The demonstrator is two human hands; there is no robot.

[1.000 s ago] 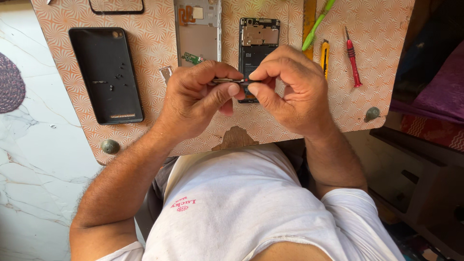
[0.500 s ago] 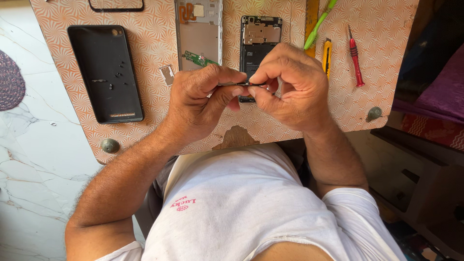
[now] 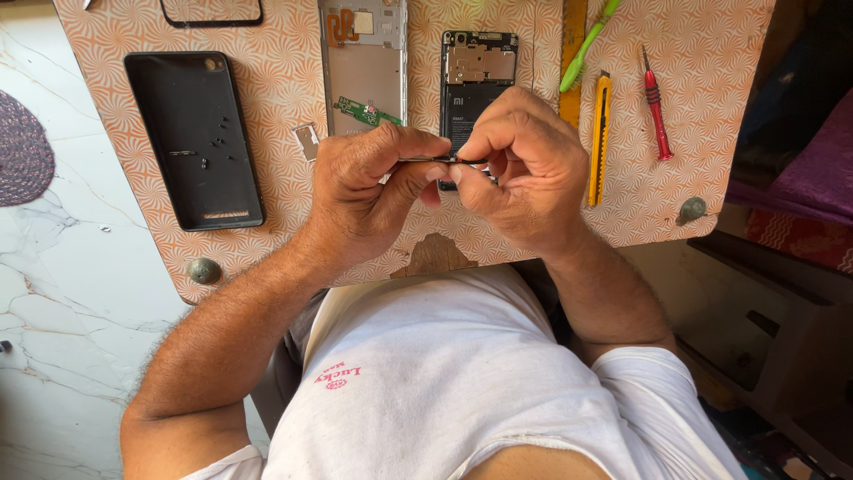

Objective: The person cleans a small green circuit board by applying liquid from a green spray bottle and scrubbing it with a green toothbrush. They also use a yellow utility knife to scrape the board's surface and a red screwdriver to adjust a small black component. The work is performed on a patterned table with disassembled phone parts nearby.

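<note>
Two bare hands, left hand (image 3: 360,200) and right hand (image 3: 524,173), pinch a thin dark metal tool (image 3: 435,159) between them above the opened phone (image 3: 475,84), its black back cover (image 3: 194,138) already off, reassembly seemingly undone.

Lower part of the opened phone (image 3: 478,84) (behind both hands), black frame (image 3: 211,12) cropped at top edge
</note>
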